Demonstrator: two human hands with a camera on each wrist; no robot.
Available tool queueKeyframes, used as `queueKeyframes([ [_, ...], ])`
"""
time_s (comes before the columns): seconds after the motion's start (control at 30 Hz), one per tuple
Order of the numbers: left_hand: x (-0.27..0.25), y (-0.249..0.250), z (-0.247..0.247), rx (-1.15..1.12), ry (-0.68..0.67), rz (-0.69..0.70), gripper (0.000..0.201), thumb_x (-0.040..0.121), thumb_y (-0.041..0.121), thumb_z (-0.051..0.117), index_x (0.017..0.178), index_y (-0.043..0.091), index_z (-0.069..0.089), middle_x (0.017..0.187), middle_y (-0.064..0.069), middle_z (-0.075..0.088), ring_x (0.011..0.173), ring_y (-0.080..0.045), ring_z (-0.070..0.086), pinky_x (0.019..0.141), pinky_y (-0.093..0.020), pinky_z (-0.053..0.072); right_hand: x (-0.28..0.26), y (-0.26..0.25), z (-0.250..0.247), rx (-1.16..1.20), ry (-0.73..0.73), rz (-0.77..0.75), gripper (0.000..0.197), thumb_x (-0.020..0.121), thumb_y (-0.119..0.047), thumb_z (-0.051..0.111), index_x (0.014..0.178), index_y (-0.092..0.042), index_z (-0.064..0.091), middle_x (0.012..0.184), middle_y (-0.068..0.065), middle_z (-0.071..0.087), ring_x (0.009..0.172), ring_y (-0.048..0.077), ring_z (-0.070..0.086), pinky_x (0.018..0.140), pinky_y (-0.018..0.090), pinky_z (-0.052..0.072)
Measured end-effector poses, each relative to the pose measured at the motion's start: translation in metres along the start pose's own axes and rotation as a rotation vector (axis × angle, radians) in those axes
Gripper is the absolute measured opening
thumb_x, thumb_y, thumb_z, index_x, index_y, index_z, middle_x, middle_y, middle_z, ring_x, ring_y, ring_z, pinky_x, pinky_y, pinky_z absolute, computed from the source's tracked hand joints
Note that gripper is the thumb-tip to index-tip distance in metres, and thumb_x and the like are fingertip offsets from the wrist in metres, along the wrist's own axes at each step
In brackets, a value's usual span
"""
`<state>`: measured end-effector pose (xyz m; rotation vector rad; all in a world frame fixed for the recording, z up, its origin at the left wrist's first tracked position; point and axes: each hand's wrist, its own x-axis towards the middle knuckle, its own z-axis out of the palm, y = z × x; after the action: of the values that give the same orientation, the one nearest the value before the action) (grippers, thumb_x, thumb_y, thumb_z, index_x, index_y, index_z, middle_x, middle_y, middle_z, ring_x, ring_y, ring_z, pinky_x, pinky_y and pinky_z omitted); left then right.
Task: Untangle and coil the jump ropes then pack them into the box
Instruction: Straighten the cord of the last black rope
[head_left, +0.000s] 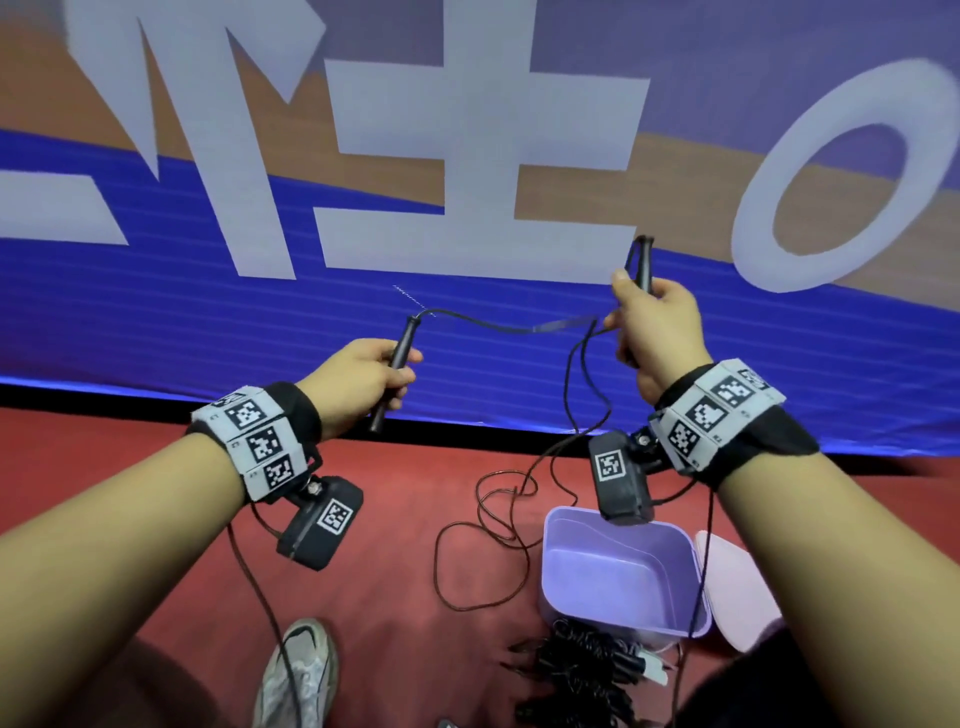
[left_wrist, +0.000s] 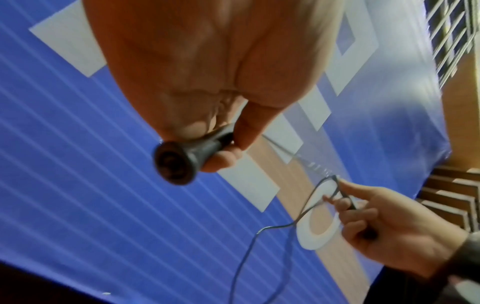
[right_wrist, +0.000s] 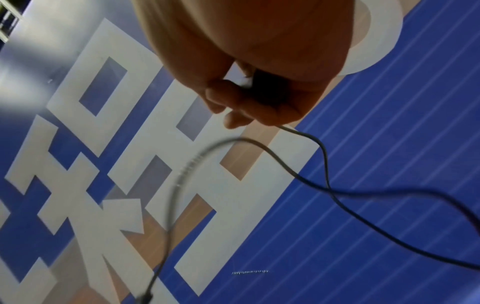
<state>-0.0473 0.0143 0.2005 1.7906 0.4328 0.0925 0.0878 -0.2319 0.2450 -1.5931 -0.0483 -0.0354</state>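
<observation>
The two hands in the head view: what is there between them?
A slack stretch of black rope runs from the handle in the left hand to the right hand; the head view shows it, with only the banner behind.

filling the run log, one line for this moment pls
left hand: grips handle | right hand: grips other handle | rope: slack between | box: open, empty

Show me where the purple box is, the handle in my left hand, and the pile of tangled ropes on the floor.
purple box (head_left: 621, 621), head view, on its near outer wall.
left-hand handle (head_left: 405, 340), head view, on the shaft above the fingers.
tangled rope pile (head_left: 582, 670), head view, on the middle of the dark heap.
</observation>
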Motion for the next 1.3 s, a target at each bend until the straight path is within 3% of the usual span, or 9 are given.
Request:
queueKeyframes([
  [0.2,-0.018,0.045,0.011,-0.151,-0.047,0.158,0.022,0.105,0.028,0.046,0.125,0.032,0.052,0.075,-0.007,0.067,0.055,-0.017,0.062,0.049,-0.029,0.052,-0.034,-0.019,0.025,0.050,-0.217,0.028,0.027,0.104,-0.037,0.046,0.096,-0.013,0.054,0.065,0.005,0.058,0.038,0.015,0.037,0.044,0.023,0.030],
  [0.3,-0.016,0.063,0.019,-0.248,-0.009,0.175,0.025,0.106,0.031,0.044,0.129,0.029,0.054,0.069,-0.003,0.055,0.054,-0.011,0.045,0.043,-0.024,0.035,-0.049,-0.026,0.042,0.110,-0.303,0.019,0.025,0.103,-0.032,0.050,0.091,-0.014,0.061,0.073,0.003,0.057,0.051,0.011,0.049,0.052,0.025,0.041],
  [0.47,-0.017,0.085,0.039,-0.390,-0.010,0.173,0.024,0.107,0.020,0.039,0.109,0.016,0.062,0.070,-0.002,0.049,0.058,-0.011,0.042,0.043,-0.023,0.035,-0.067,-0.041,0.063,0.205,-0.350,0.023,0.019,0.099,-0.024,0.057,0.099,-0.011,0.072,0.071,-0.010,0.067,0.060,0.000,0.060,0.051,0.014,0.045],
  [0.63,-0.027,0.093,0.061,-0.370,0.064,0.326,0.022,0.104,0.014,0.046,0.106,0.022,0.067,0.090,-0.014,0.065,0.077,-0.019,0.061,0.065,-0.041,0.057,-0.081,-0.053,0.076,0.312,-0.315,0.050,0.022,0.099,-0.023,0.059,0.102,-0.003,0.070,0.096,0.023,0.070,0.080,0.029,0.064,0.053,0.030,0.051],
  [0.83,-0.031,0.097,0.064,-0.331,0.044,0.385,0.022,0.101,0.018,0.054,0.111,0.028,0.070,0.103,-0.022,0.070,0.083,-0.029,0.065,0.077,-0.056,0.059,-0.080,-0.057,0.065,0.295,-0.264,0.016,0.015,0.094,-0.014,0.066,0.102,-0.002,0.073,0.103,0.026,0.071,0.089,0.034,0.072,0.060,0.038,0.059],
  [0.93,-0.027,0.093,0.059,-0.229,0.002,0.439,0.024,0.100,0.014,0.055,0.113,0.026,0.071,0.088,-0.028,0.062,0.066,-0.027,0.057,0.056,-0.039,0.054,-0.073,-0.061,0.055,0.197,-0.287,0.022,0.014,0.088,-0.007,0.072,0.101,-0.002,0.075,0.102,0.021,0.074,0.102,0.035,0.070,0.090,0.044,0.056],
  [1.0,-0.025,0.089,0.054,-0.128,-0.001,0.472,0.027,0.099,0.011,0.056,0.108,0.032,0.071,0.079,-0.013,0.061,0.062,-0.020,0.054,0.054,-0.032,0.051,-0.069,-0.061,0.050,0.112,-0.314,0.025,0.016,0.085,-0.009,0.074,0.101,-0.005,0.075,0.102,0.017,0.075,0.103,0.032,0.070,0.098,0.047,0.052],
  [1.13,-0.024,0.082,0.047,-0.010,-0.055,0.465,0.033,0.097,0.012,0.057,0.119,0.033,0.069,0.078,0.006,0.065,0.067,-0.010,0.056,0.063,-0.038,0.057,-0.067,-0.056,0.044,0.046,-0.343,0.020,0.014,0.084,-0.007,0.076,0.098,-0.006,0.076,0.097,0.017,0.075,0.096,0.032,0.072,0.092,0.044,0.055],
  [1.3,-0.018,0.079,0.044,0.024,-0.051,0.483,0.038,0.095,0.015,0.063,0.130,0.030,0.064,0.079,-0.005,0.059,0.068,-0.015,0.053,0.063,-0.028,0.052,-0.061,-0.054,0.040,0.114,-0.385,0.031,0.016,0.084,-0.002,0.073,0.099,-0.004,0.076,0.087,0.009,0.076,0.083,0.019,0.073,0.073,0.024,0.056],
])
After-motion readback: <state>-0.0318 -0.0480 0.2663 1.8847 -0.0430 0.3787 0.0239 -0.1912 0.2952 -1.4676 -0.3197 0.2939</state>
